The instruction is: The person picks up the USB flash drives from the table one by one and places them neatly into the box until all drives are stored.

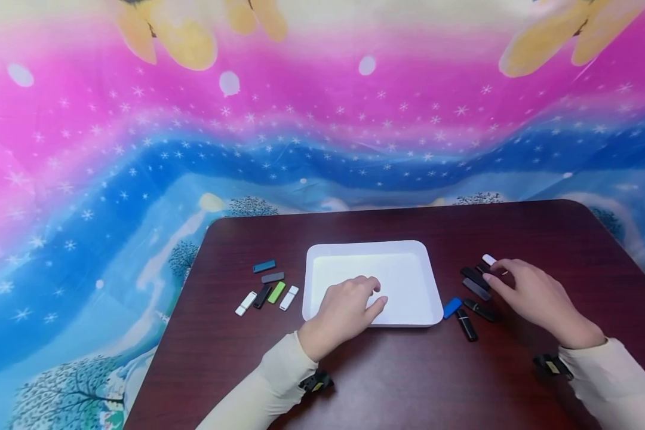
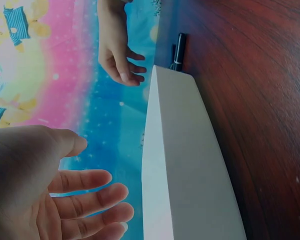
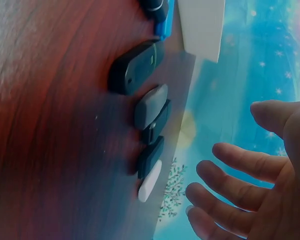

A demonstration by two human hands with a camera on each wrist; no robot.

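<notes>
A white tray lies mid-table, with my left hand above its front part. The fingers of that hand are loosely bent, with nothing in them. My right hand hovers over the right-hand group of USB flash drives, thumb and fingers apart and holding nothing. Nearest it are a white flash drive, black ones and a grey flash drive. Closer to the tray lie a blue flash drive, a black flash drive with a silver band and another black flash drive.
Left of the tray are a teal flash drive, a grey flash drive, a green flash drive, a black flash drive and two white ones. A printed cloth hangs behind the dark wooden table.
</notes>
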